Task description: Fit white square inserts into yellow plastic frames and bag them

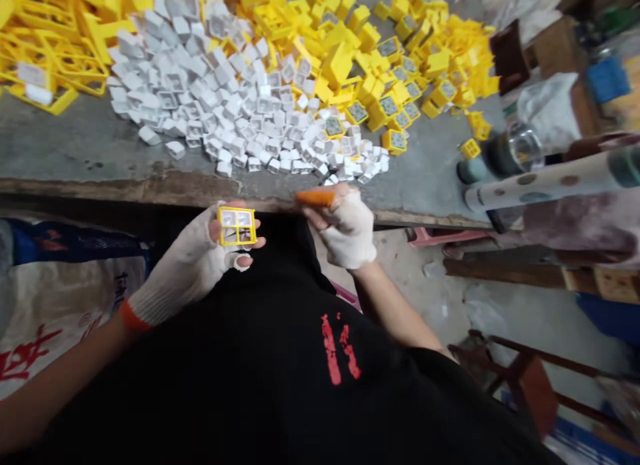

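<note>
My left hand [210, 251], in a white fingerless knit glove, grips a small yellow four-pane frame [237, 244]. White inserts sit in its upper two openings; through the lower two, something darker shows. To the right, at the bench edge, my right hand [349, 228] wears a similar glove with its fingers curled in. An orange tapered piece [316, 198] lies along its index finger; whether it is a handle or a finger cover I cannot tell. Beyond both hands, a heap of small white plastic cups [220, 105] spreads on the grey bench [55, 145].
Yellow open frames [55, 45] are heaped at the far left. More yellow pieces [370, 71], some with grey-white grid faces, pile up right of the cups. A glass jar [520, 148] and a long pale cylinder [545, 185] are at the bench's right. A printed sack [75, 305] stands lower left.
</note>
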Action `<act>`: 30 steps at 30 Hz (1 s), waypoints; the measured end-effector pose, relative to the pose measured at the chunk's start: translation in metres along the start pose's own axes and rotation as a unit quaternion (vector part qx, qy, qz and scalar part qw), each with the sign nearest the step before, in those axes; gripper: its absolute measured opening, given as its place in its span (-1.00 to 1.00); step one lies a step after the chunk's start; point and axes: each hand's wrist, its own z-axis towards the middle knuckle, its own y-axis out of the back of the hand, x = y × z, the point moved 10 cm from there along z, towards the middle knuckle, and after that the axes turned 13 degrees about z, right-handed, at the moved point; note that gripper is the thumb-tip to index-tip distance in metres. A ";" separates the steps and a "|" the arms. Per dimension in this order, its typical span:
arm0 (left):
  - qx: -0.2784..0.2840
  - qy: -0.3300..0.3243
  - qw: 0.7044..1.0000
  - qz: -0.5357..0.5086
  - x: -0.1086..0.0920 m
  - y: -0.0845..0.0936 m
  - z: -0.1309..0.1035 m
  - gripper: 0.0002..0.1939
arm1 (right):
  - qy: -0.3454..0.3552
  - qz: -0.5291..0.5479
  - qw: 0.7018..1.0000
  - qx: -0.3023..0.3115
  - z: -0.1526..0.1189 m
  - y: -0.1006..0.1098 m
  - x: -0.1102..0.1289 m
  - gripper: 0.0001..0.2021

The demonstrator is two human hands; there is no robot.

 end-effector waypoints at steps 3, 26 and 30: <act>0.003 -0.001 1.000 0.012 -0.009 -0.014 0.008 -0.37 | -0.115 -0.095 0.987 -0.064 -0.019 0.033 -0.056 -0.74; 0.012 -0.007 0.998 0.061 -0.008 -0.056 0.028 -0.40 | -0.098 -0.027 0.994 -0.027 -0.034 0.013 -0.077 -0.68; 0.009 -0.013 0.998 0.062 -0.002 -0.053 0.030 -0.36 | -0.064 -0.023 0.997 -0.044 -0.027 0.016 -0.059 -0.76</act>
